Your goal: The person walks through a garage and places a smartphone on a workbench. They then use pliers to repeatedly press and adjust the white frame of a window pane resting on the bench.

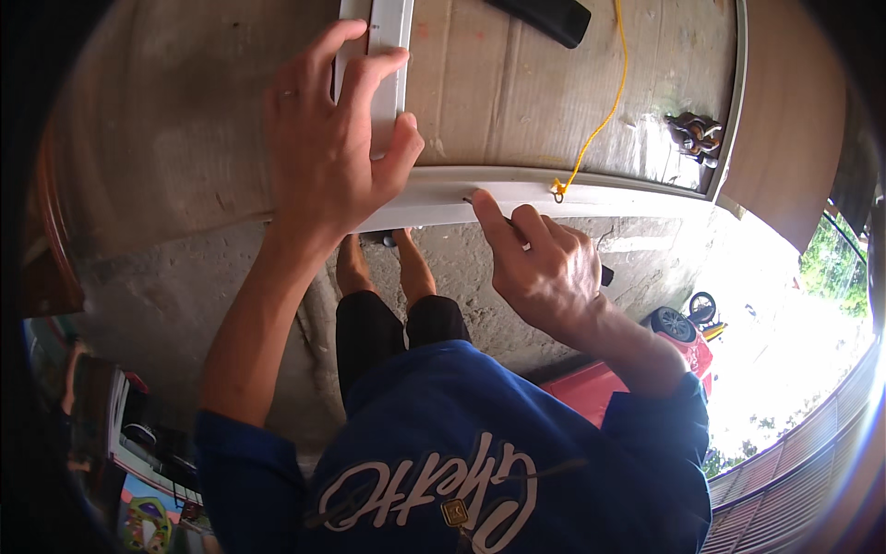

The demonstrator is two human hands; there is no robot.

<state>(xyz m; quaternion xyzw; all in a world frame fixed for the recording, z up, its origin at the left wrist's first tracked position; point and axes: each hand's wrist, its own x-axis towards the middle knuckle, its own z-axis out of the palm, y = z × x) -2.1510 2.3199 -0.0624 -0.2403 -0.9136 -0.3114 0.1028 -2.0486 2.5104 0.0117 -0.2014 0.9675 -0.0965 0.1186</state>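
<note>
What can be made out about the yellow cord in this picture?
The yellow cord is thin and looks twisted or braided. It comes in at the picture's top edge, passes in a slack curve in front of the brown sheet, and ends in a small knot with a frayed-looking tuft at a small ring by the white rail. Neither hand touches it; the right hand is nearer.

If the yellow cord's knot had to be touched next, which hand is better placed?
Right, most likely: the right hand is close to the knot, over the same white bar; the left hand is farther off.
</note>
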